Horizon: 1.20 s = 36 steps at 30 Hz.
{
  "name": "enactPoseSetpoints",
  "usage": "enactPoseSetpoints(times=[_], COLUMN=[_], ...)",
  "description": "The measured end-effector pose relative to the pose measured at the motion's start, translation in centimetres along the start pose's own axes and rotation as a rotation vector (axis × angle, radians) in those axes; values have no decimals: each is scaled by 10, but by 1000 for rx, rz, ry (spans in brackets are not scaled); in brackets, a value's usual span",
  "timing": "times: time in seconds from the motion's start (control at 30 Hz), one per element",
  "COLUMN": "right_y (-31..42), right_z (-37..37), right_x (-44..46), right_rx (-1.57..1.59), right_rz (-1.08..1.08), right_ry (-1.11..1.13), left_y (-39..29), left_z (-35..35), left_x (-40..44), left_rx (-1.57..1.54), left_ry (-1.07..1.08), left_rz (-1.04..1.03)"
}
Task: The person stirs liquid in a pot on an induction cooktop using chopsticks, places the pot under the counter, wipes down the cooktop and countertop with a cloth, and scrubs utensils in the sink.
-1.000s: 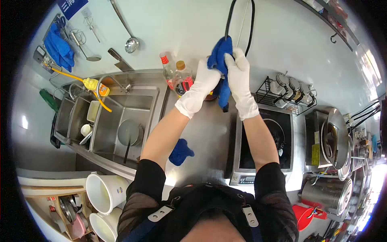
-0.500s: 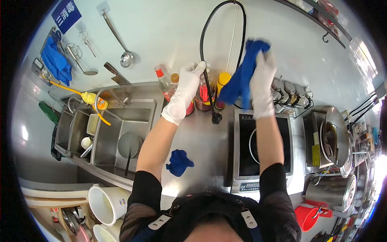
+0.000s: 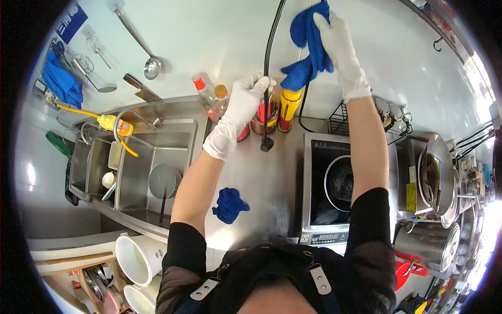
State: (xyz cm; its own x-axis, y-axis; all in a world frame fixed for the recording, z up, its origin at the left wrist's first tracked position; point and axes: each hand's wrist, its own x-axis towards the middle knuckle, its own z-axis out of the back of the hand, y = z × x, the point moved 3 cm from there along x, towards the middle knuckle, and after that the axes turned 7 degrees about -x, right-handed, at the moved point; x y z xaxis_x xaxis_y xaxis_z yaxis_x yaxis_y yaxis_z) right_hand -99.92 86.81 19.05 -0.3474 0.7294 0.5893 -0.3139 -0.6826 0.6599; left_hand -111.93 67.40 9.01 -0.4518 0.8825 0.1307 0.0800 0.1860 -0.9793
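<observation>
My left hand (image 3: 244, 99), in a white glove, is closed around a black cable (image 3: 267, 57) above the bottles. The cable's plug (image 3: 266, 144) hangs below it, over the steel counter. Higher up and to the right, my gloved right hand (image 3: 337, 44) grips a blue cloth (image 3: 312, 44) against or close to the white wall, near the cable's other strand. A second blue cloth (image 3: 230, 205) lies crumpled on the counter (image 3: 272, 193). Behind my left hand stand glass bottles (image 3: 220, 97) and a yellow container (image 3: 288, 110).
A sink (image 3: 157, 157) with a pan is at the left. The induction cooker (image 3: 329, 230) lies under my right forearm, beside a wire rack (image 3: 340, 121) of jars. Stacked pans (image 3: 436, 172) are at the right. A ladle (image 3: 151, 67) and a cleaver (image 3: 141, 89) hang on the wall.
My left hand has let go of the cloth and taken the cable. My right hand first moved right with the cloth, then upward along the wall.
</observation>
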Motion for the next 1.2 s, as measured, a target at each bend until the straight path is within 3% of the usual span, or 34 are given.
enactPoseSetpoints(times=[0.1, 0.17, 0.23, 0.37, 0.47, 0.6, 0.7, 0.77, 0.8, 0.83, 0.87, 0.9, 0.93, 1.0, 1.03, 1.1, 1.17, 1.2], right_y=[-34, -52, -82, -137, -186, -181, -193, -205, -214, -176, -186, -196, -215, -227, -307, -361, -375, -376], right_z=[-10, -14, -27, -52, -82, -83, -63, -29, -12, 34, 59, 89, 113, 156, 174, 181, 154, 142], right_x=[-42, -79, -124, -204, -250, -256, -259, -265, -269, -256, -256, -255, -254, -253, -266, -285, -308, -313], right_rx=[163, 107, -68, 27, -166, -369, -255, 0, -58, -90, -100, 21, -174, 346, 128, -1029, -1075, -1101], right_rz=[-97, -64, -28, -226, -231, -233, -176, -456, -380, -455, -530, -764, -449, -731, -666, -376, -513, -482], right_ry=[23, 85, -6, 94, 225, 407, 216, 134, -181, -115, -194, -116, -309, -398, -341, -151, 215, 181], left_y=[4, 7, 6, 9, 10, 5, 13, 22, 27, 30, 32, 34, 32, 27, 27, 45, 68, 82], left_z=[4, 4, 0, 2, 2, -1, 0, 0, 3, 3, 4, 4, 5, -1, -2, 3, 11, 17], left_x=[1, 3, 2, 8, 10, 8, 13, 15, 16, 16, 15, 13, 10, -9, -21, -42, -69, -83], left_rx=[74, 73, 24, -46, -46, 60, 75, 44, 13, 5, -1, -5, 28, 94, 128, 168, 201, 225], left_ry=[14, 25, 24, 23, 19, -45, -15, -61, -59, -95, -134, -176, -181, -234, -264, -203, -131, -109], left_rz=[-26, -36, -39, -42, -39, -40, -41, -24, -35, -47, -59, -73, -92, -99, -100, -75, 12, 14])
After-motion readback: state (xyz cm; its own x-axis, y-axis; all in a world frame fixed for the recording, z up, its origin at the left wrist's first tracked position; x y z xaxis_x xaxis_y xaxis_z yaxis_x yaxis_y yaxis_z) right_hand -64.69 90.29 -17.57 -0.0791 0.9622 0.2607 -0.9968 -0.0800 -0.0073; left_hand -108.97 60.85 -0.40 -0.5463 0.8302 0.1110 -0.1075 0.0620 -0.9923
